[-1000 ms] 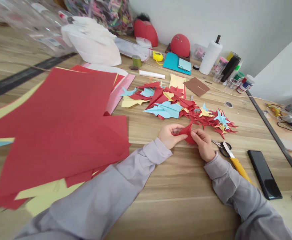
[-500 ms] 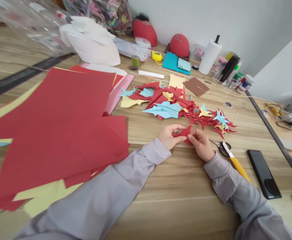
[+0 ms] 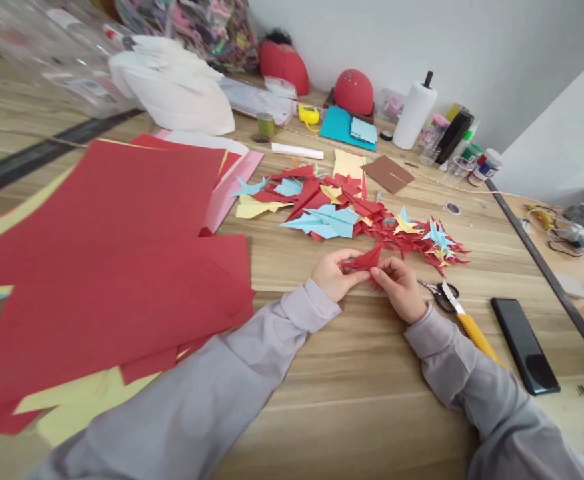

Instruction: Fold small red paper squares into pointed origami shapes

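A small folded piece of red paper (image 3: 369, 259) is held between my two hands, just above the wooden table. My left hand (image 3: 336, 273) grips its left side, thumb in front and fingers behind. At its lower right edge, the thumb and fingers of my right hand (image 3: 399, 287) pinch the paper. Right behind my hands lies a long heap of folded paper pieces (image 3: 317, 197), mostly red with some light blue and yellow. A light blue paper plane (image 3: 325, 221) rests at the heap's front.
Large red paper sheets (image 3: 122, 280) cover the left side, with yellow sheets beneath. To the right are scissors (image 3: 445, 300), a yellow-handled utility knife (image 3: 475, 333) and a black phone (image 3: 525, 347). Along the back stand a white roll (image 3: 416, 115), bottles and a yellow tape measure (image 3: 309, 115).
The red folded paper has turned a little, so more of its flat face shows. Both hands keep hold of it. The whole view has shifted slightly.
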Demonstrator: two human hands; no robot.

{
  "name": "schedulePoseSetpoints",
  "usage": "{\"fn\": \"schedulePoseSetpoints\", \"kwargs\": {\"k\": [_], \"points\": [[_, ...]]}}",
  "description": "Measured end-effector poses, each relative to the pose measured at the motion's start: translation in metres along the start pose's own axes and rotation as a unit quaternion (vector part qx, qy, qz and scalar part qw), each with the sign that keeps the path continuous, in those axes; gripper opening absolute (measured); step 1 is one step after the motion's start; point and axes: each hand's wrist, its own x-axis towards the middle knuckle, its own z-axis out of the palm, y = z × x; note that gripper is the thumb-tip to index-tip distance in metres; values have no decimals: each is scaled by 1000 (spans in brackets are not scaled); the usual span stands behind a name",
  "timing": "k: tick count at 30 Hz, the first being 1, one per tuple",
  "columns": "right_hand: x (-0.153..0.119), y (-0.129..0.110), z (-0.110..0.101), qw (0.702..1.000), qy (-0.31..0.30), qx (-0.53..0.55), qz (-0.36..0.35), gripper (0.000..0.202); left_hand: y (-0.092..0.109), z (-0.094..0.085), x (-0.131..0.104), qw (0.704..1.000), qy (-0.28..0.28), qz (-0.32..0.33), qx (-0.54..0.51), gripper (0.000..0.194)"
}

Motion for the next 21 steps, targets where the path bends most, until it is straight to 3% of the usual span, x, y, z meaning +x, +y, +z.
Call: {"fn": "schedulePoseSetpoints", "kwargs": {"k": [6, 13, 17, 21], "points": [[1, -1, 0, 1000, 15, -9, -11, 29, -2, 2, 0, 1000, 8, 13, 6, 39], [1, 1, 1, 1000, 23, -6, -8, 29, 0, 1, -1, 999, -47, 7, -3, 25], [1, 0, 1, 1000, 9, -3, -6, 28, 1, 0, -2, 998, -51, -5, -26, 30], [2, 2, 0, 1000, 20, 0, 3, 30, 1, 3, -2, 999, -45, 24, -9, 31]]}}
